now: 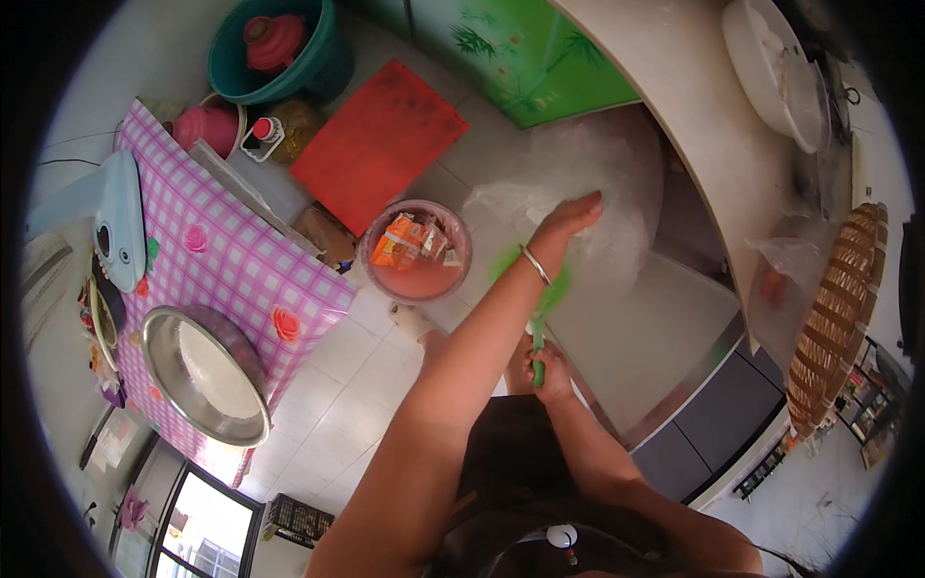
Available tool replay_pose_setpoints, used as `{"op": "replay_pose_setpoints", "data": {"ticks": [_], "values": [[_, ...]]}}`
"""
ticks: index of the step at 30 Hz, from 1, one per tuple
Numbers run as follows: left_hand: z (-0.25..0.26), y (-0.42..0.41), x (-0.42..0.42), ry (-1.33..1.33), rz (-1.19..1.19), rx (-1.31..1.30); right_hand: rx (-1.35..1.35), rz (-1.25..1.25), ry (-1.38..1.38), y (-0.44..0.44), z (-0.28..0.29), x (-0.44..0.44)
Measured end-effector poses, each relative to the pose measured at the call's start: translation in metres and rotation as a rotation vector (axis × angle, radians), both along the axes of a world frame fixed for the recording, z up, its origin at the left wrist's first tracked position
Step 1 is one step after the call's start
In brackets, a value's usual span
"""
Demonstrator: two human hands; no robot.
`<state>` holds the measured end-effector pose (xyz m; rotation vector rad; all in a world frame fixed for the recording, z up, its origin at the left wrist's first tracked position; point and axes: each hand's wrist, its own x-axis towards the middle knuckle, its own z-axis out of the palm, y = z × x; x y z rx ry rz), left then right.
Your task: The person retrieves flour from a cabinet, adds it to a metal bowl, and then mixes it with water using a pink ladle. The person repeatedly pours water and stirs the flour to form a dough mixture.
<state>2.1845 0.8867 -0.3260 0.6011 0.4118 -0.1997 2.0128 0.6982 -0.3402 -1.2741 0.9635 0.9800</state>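
Note:
My left hand [572,217], with a silver-coloured bangle at its wrist, reaches over a large clear plastic bag [614,180]. Its fingers lie close together, and whether they pinch the bag is not plain. Nearer my body, my right hand [553,370] grips the handle of a green plastic ladle or scoop [538,336]. The round green head is blurred and lies beside the bag, partly hidden behind my left wrist. What the bag and the green head hold cannot be made out.
A round tub [415,282] with orange packets stands on the floor near a red mat [379,144]. Left, a checked tablecloth [238,238] bears a steel basin [206,376] of white contents. Right are a curved counter [672,79], a white basin [766,65] and a woven basket [835,318].

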Motion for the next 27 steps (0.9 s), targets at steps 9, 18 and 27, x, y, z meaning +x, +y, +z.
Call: {"op": "replay_pose_setpoints", "data": {"ticks": [9,18,27], "values": [[0.019,0.037,0.036,0.019,-0.126,0.013,0.141,-0.351,-0.19,0.029,0.028,0.078],[0.014,0.021,0.044,-0.025,0.015,-0.094,0.2,-0.667,-0.326,0.038,0.003,0.184],[0.02,-0.02,0.062,-0.142,0.0,-0.221,0.159,-0.617,-0.575,0.052,-0.041,0.273]]}}
